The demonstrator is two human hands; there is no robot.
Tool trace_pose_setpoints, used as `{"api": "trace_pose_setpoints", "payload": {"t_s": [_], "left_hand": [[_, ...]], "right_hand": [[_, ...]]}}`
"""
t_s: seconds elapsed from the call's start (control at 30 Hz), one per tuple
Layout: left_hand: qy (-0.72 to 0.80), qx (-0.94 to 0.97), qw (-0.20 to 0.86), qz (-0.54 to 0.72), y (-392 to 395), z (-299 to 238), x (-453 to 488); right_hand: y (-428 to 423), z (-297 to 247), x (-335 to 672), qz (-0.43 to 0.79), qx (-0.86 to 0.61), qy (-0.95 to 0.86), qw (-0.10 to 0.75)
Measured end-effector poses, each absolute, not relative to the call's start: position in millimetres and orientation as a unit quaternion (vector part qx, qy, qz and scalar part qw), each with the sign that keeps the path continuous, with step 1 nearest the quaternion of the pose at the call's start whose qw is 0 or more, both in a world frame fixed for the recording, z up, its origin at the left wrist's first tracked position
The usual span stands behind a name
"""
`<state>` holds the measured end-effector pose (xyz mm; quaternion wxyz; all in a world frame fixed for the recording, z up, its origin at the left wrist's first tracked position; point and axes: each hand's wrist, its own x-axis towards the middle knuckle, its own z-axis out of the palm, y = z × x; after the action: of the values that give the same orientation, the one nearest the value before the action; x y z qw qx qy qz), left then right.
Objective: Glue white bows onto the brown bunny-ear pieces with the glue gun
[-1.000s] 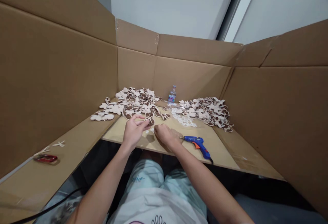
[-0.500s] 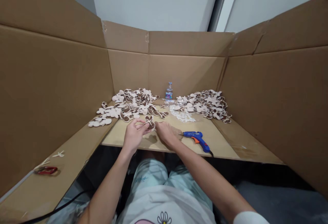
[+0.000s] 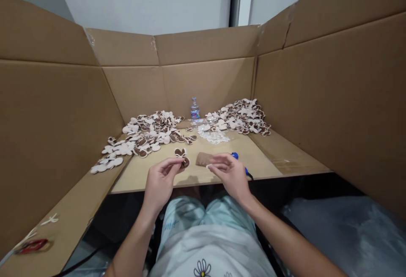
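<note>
My left hand is closed, thumb and fingers pinching a brown rabbit-shaped felt piece with a cream edge and a cream bow. The piece is held up above the front of the board. To its right, my right hand is closed in a pinch. Something small and white shows at its fingertips, too small to name. A brown cardboard scrap lies just behind those fingertips. Behind the right hand sits a blue glue gun, mostly hidden, with its cord end at the board's edge.
Heaps of rabbit-shaped pieces lie at the back left and back right. Between them are a water bottle and small white pieces. A red-handled tool lies at far left. Cardboard walls surround the board.
My right hand has moved right, away from the rabbit piece, uncovering the cardboard scrap and now covering most of the glue gun. My left hand keeps its hold. The view has turned right.
</note>
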<state>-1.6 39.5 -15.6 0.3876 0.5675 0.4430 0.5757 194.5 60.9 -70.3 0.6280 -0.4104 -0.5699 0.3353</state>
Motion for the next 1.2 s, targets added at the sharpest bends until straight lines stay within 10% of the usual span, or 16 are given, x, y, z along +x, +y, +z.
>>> {"api": "trace_pose_setpoints", "payload": {"t_s": [1.2], "left_hand": [[0.422, 0.703, 0.174, 0.545, -14, -9, 28]], "right_hand": [[-8, -40, 192, 0.268, -0.272, -0.586, 0.715]]}}
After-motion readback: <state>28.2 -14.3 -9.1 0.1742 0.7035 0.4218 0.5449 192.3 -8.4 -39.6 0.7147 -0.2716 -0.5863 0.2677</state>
